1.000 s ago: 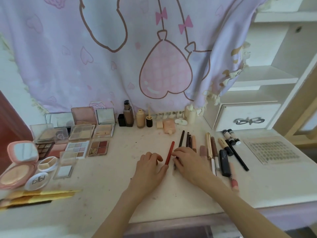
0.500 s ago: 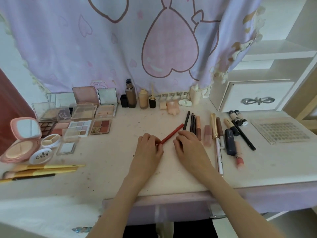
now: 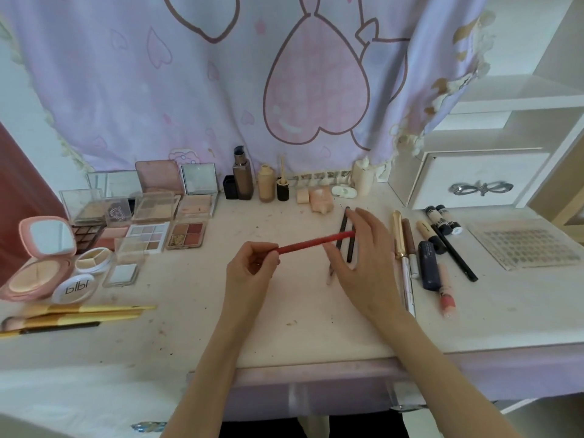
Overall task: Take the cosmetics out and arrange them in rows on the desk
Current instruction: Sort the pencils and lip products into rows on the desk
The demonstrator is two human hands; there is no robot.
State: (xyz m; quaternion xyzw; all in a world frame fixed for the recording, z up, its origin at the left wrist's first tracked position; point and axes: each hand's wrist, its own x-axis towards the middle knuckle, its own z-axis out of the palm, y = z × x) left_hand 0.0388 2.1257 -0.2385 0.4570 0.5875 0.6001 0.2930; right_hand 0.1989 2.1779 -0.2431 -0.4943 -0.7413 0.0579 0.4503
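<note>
Left hand [image 3: 252, 270] pinches the red pencil [image 3: 316, 241] at 1 end, right hand [image 3: 360, 251] fingers straight over the tip; likely light, stiff, best held mid-shaft.

Lilac curtain [image 3: 196, 90] with pink heart print hangs behind desk, frayed cream trim along right edge. White shelf unit [image 3: 518, 96] at right, shelves open. Small white drawer [image 3: 474, 180] below it, silver bow-shaped handle [image 3: 482, 188] on front. Clear sheet of small grey stickers [image 3: 526, 245] lies flat at far right of desk [image 3: 300, 330], well apart from drawer. Dark red panel [image 3: 19, 197] at left edge. White desktop smudged and speckled; pale purple front edge.
</note>
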